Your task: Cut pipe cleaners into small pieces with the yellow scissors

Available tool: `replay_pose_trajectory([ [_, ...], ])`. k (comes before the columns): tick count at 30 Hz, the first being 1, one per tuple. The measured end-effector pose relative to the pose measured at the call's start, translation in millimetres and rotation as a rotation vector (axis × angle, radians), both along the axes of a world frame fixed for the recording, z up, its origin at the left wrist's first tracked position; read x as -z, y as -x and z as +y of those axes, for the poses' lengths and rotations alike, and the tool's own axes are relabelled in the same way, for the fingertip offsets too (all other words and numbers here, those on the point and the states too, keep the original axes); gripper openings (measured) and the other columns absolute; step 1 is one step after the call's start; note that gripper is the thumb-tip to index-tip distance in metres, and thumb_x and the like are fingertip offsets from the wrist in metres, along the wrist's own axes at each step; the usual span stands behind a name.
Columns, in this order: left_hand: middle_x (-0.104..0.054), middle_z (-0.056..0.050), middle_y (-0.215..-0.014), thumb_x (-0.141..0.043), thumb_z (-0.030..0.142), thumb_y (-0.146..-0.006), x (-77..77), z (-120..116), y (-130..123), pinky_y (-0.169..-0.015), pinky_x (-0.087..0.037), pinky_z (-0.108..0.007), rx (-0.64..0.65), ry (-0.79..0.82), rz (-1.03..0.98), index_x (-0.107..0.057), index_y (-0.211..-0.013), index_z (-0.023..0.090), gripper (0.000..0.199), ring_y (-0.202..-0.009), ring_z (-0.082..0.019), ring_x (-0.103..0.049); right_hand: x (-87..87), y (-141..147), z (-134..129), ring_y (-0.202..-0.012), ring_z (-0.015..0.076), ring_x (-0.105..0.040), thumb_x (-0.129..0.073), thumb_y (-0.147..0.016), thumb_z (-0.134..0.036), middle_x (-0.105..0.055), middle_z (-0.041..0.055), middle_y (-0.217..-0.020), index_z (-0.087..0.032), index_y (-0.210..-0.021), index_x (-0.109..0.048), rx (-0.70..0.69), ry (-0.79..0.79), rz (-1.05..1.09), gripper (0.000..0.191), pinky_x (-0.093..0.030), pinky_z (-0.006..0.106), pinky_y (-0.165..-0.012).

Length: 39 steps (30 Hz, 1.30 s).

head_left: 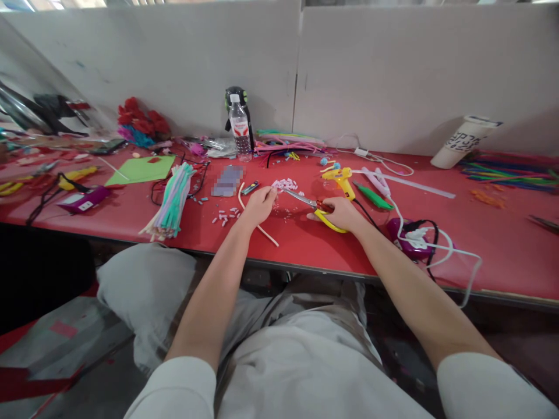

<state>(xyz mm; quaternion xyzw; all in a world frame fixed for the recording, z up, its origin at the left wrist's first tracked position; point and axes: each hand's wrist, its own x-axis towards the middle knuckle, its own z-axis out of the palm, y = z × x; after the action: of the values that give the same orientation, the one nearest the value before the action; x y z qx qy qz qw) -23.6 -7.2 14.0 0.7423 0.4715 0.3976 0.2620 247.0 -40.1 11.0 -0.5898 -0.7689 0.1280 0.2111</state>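
My left hand [261,205] is closed, fingertips pinched together beside a small heap of pale pink pieces [288,184]. What it pinches is too small to make out. My right hand [341,214] grips yellow-handled scissors [328,221], their metal blades pointing left toward my left fingertips. A cream fuzzy stem [267,235] lies on the table and passes under my left wrist. More short pale pieces [225,217] are scattered to the left. Just behind my left hand lies a small utility knife [250,187].
On the red table [301,250] a bundle of pastel pipe cleaners [174,201] lies left, near a green sheet [142,170]. A yellow glue gun [340,179], green tool [373,196] and corded purple power block [410,238] are right. A water bottle [240,131] and tumbler [463,141] stand behind.
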Motion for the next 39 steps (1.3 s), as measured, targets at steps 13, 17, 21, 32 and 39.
replay_pose_trajectory([
  [13,-0.053,-0.001,-0.064,-0.035,0.044,-0.098,-1.7,-2.9,-1.2,-0.06,-0.038,-0.027,0.012,-0.001,-0.002,-0.048,-0.071,0.019,0.039,-0.063,-0.014,-0.051,-2.5,1.3,-2.1,-0.054,0.0112,-0.038,-0.066,-0.064,-0.076,-0.045,-0.0025,-0.057,-0.021,-0.059,-0.043,-0.024,0.023,-0.003,0.06,-0.027,0.027,-0.051],
  [17,-0.053,-0.001,-0.062,-0.035,0.046,-0.098,-0.9,-2.6,-1.1,-0.058,-0.039,-0.027,0.02,0.022,-0.006,-0.048,-0.071,0.019,0.04,-0.059,-0.014,-0.051,-0.7,0.8,0.1,-0.053,0.011,-0.038,-0.065,-0.063,-0.077,-0.045,-0.0024,-0.057,-0.02,-0.058,-0.045,-0.012,0.027,-0.003,0.06,-0.027,0.027,-0.051],
  [21,-0.053,0.0,-0.061,-0.035,0.045,-0.098,-0.7,-3.3,-1.3,-0.057,-0.039,-0.026,0.03,0.041,-0.025,-0.048,-0.07,0.019,0.04,-0.056,-0.013,-0.051,0.3,0.5,0.5,-0.054,0.0112,-0.036,-0.066,-0.062,-0.078,-0.043,-0.0025,-0.055,-0.02,-0.057,-0.045,0.014,0.033,0.004,0.062,-0.026,0.027,-0.051],
  [32,-0.054,-0.001,-0.061,-0.036,0.048,-0.098,-2.0,-3.5,-1.5,-0.057,-0.04,-0.026,0.008,0.034,-0.019,-0.049,-0.07,0.019,0.042,-0.059,-0.014,-0.053,-2.4,1.2,-3.1,-0.055,0.0113,-0.037,-0.062,-0.065,-0.079,-0.045,-0.0019,-0.058,-0.021,-0.06,-0.044,-0.014,0.02,0.011,0.061,-0.027,0.027,-0.052],
  [39,-0.054,-0.001,-0.063,-0.036,0.045,-0.099,-2.4,-4.9,-1.8,-0.058,-0.04,-0.027,0.032,0.027,-0.036,-0.049,-0.071,0.019,0.041,-0.058,-0.013,-0.052,-2.6,1.8,-2.9,-0.054,0.0114,-0.037,-0.064,-0.064,-0.078,-0.044,-0.0021,-0.057,-0.021,-0.059,-0.042,-0.015,0.023,0.007,0.061,-0.027,0.027,-0.051],
])
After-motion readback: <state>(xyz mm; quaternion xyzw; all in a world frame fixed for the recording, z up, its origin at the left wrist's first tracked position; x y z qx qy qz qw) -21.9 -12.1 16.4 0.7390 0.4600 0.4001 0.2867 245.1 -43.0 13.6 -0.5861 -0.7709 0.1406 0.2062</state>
